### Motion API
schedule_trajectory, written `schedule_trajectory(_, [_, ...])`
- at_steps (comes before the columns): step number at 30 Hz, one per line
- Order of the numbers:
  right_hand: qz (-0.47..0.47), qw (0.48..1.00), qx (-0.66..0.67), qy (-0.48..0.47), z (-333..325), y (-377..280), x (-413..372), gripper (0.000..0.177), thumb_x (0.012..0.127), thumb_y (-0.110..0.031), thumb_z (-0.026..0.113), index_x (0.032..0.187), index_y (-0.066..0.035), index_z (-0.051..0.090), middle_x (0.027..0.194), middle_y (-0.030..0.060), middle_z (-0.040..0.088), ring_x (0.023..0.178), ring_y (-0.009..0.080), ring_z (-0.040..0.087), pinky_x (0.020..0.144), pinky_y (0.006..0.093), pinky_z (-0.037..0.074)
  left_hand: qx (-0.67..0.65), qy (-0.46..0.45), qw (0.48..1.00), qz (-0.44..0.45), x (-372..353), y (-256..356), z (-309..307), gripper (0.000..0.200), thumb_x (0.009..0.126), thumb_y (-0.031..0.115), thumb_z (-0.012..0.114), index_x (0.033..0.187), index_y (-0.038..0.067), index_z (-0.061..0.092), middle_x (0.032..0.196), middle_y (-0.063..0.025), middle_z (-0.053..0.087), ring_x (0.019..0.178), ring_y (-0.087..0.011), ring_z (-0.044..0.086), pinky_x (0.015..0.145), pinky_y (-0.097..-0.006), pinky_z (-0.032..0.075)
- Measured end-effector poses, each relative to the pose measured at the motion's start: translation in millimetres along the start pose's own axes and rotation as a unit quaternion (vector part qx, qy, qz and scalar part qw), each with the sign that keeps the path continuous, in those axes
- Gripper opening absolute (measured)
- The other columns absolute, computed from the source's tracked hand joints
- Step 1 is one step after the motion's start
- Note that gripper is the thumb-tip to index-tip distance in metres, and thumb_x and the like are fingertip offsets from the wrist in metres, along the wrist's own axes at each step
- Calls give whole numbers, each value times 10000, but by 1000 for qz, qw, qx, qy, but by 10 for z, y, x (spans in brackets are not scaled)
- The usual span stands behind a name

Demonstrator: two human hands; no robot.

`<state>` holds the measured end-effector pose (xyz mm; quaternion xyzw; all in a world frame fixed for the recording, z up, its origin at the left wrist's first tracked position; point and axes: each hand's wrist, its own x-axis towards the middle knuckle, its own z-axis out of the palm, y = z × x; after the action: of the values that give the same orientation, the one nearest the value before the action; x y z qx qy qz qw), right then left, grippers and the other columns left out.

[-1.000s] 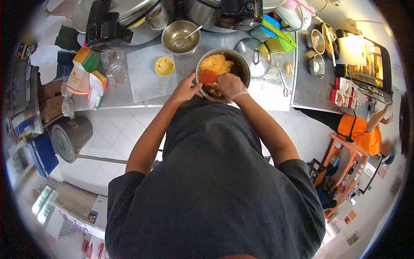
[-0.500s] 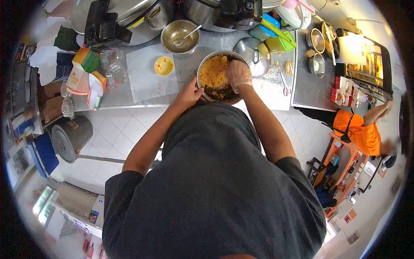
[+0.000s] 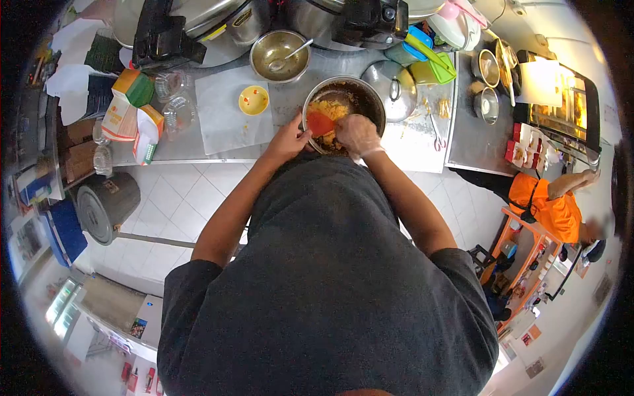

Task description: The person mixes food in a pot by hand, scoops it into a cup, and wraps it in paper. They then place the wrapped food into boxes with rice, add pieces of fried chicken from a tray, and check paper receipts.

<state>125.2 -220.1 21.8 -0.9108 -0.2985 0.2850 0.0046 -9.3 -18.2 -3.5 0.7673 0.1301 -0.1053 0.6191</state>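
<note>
A deep metal pot (image 3: 379,105) stands at the counter's front edge, with crumbly orange-yellow food (image 3: 330,108) inside. My left hand (image 3: 289,140) grips the pot's left rim. Inside the pot, my right hand (image 3: 357,134), in a clear plastic glove, is closed around the end of a red spatula (image 3: 320,123). The spatula's flat head lies over the food, toward the pot's left side. Just left of the pot is a small yellow bowl (image 3: 253,100) with red bits, on a white sheet (image 3: 221,115). A metal bowl with a spoon (image 3: 280,57) sits behind it.
A metal lid (image 3: 389,92) lies right of the pot, near scissors (image 3: 437,136). Large cookers (image 3: 224,30) line the back. Cartons (image 3: 122,119) and clear containers (image 3: 175,109) are at the left. A person in orange (image 3: 545,204) stands at the far right.
My right hand has shifted toward the front of the pot. The red spatula now shows in it, and the food appears gathered at the pot's left side, with more of the bottom exposed.
</note>
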Motion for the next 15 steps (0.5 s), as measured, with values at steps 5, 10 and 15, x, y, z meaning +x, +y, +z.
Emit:
schedule_trajectory(5, [-43, 999, 11, -6, -270, -101, 30, 282, 941, -226, 562, 967, -42, 775, 998, 246, 748, 930, 409, 745, 831, 496, 601, -3, -26, 998, -52, 18, -2, -23, 734, 998, 162, 639, 1611, 15, 263, 1082, -246, 729, 912, -316, 768, 789, -398, 573])
schedule_trajectory(10, [5, 998, 64, 10, -314, -72, 84, 297, 949, -242, 573, 930, -14, 763, 988, 263, 739, 954, 428, 730, 840, 495, 593, -44, -21, 998, -47, -6, 60, -10, 680, 1005, 107, 634, 1597, 25, 309, 1258, -200, 699, 986, -267, 749, 841, -384, 584])
schedule_trajectory(15, [14, 997, 75, -7, -290, -129, 161, 283, 952, -241, 591, 987, -15, 759, 1014, 262, 738, 983, 435, 725, 856, 494, 592, -64, -31, 995, -67, -25, 236, -57, 679, 1013, 103, 629, 1606, 39, 303, 1275, -193, 693, 981, -250, 744, 842, -372, 582])
